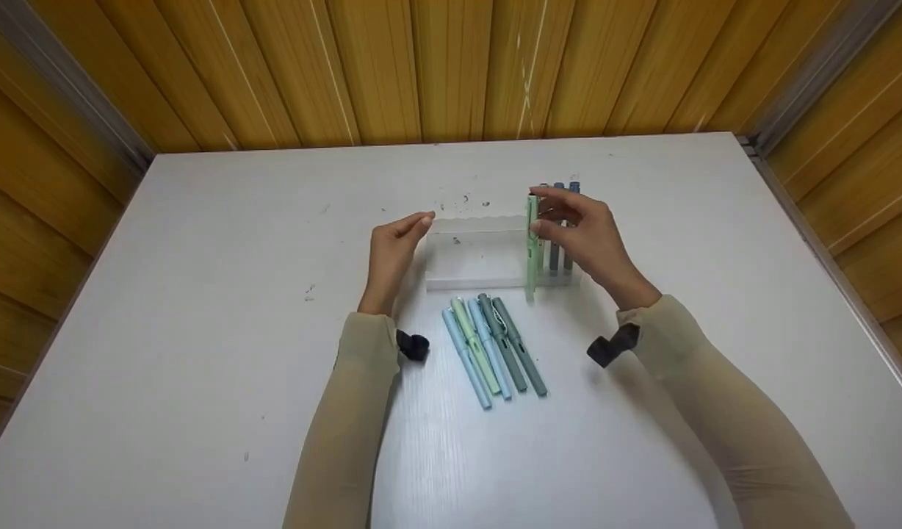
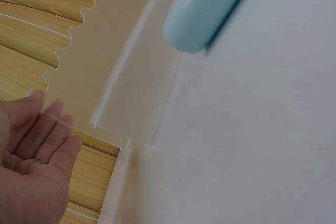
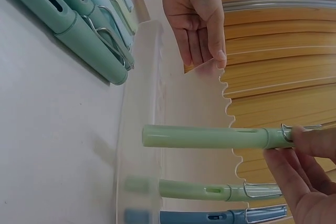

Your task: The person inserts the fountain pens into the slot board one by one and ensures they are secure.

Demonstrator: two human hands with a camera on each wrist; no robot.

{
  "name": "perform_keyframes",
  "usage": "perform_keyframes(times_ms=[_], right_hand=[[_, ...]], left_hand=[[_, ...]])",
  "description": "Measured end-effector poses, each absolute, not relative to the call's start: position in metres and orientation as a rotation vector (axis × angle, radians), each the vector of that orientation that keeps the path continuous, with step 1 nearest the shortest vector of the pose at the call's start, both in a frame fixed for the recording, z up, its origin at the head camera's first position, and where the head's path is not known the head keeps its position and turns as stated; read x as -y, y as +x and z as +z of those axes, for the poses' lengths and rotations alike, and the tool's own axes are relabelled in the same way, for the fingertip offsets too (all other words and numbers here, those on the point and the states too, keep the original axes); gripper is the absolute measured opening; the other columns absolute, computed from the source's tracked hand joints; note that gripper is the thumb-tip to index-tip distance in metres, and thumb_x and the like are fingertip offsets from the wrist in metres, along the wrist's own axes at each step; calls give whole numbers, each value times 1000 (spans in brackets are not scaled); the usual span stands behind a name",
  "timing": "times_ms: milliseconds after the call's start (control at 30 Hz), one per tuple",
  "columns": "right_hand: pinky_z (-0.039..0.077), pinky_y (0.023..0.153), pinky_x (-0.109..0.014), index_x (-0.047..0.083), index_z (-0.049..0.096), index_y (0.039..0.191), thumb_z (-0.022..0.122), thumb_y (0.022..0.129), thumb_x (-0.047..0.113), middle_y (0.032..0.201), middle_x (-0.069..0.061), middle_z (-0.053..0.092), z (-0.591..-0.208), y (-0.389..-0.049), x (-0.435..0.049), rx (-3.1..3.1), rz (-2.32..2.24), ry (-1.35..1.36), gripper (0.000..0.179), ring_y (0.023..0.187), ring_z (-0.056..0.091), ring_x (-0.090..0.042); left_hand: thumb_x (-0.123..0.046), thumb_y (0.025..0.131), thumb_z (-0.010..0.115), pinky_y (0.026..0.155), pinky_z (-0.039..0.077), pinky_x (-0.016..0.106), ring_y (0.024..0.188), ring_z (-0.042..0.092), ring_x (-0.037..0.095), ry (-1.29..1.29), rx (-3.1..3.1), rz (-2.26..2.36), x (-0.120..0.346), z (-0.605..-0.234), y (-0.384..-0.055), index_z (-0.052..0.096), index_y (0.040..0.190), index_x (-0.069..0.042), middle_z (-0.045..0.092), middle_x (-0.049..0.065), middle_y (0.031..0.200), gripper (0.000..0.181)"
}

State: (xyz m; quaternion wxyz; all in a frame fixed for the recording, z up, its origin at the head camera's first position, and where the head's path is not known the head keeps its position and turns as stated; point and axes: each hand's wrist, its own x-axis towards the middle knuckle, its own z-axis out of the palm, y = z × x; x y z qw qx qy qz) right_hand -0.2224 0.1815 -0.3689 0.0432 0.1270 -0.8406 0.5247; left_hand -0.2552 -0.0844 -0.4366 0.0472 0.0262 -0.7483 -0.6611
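Observation:
My right hand [image 1: 587, 231] pinches a light green pen [image 3: 210, 137] by its clipped cap end, holding it upright in front of a clear stand [image 1: 477, 283] with a scalloped back edge. In the right wrist view, another light green pen [image 3: 194, 190] and a blue pen [image 3: 197, 217] stand in the holder beside it. At the stand's other end, my left hand [image 1: 394, 257] pinches the top corner of the back panel between thumb and fingers. A row of several pens [image 1: 493, 349] in light blue, light green and dark green lies on the table before the stand.
The white table [image 1: 201, 353] reaches back to a wood-patterned panel wall [image 1: 451, 73]. Dark blue pens [image 1: 574, 188] stand at the right end of the holder, partly behind my right hand. Small dark marks [image 1: 466, 198] show on the tabletop behind the stand.

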Motion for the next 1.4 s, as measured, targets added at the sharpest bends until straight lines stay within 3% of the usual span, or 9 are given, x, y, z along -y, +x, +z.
perform_keyframes(times_ms=[167,433,867,1233,1400], right_hand=[[51,89,-17,14,60,130,67,89,7,115,-8,63,-368,-224,-179,2500,1623,375,42,104,61,-14],[44,106,-35,4,57,130,64,89,-3,114,-17,62,-357,-216,-172,2429,1614,362,42,101,60,-17],[49,96,-21,2,58,128,64,88,-6,114,-16,61,-357,-214,-171,2351,1643,352,41,99,60,-11],[47,102,-31,3,57,130,62,89,-5,116,-16,61,-362,-216,-169,2414,1602,321,42,104,60,-18],[47,101,-30,11,58,130,66,89,2,117,-10,62,-382,-229,-176,2435,1596,309,43,104,61,-16]], left_hand=[[-29,92,66,106,43,32,121,59,16,84,2284,-2011,83,-437,-255,72,112,-11,69,3,119,28],[-29,91,66,106,44,34,121,59,16,77,2272,-2019,84,-438,-254,73,111,-10,69,4,119,28],[-22,94,64,109,40,35,127,55,20,88,2273,-2074,86,-436,-255,70,115,-4,65,10,125,28],[-27,92,66,105,44,33,120,60,16,42,2238,-2027,84,-437,-254,73,110,-8,70,6,118,28],[-26,92,66,105,45,32,119,60,16,39,2233,-2022,83,-437,-254,73,110,-7,70,6,117,27]])
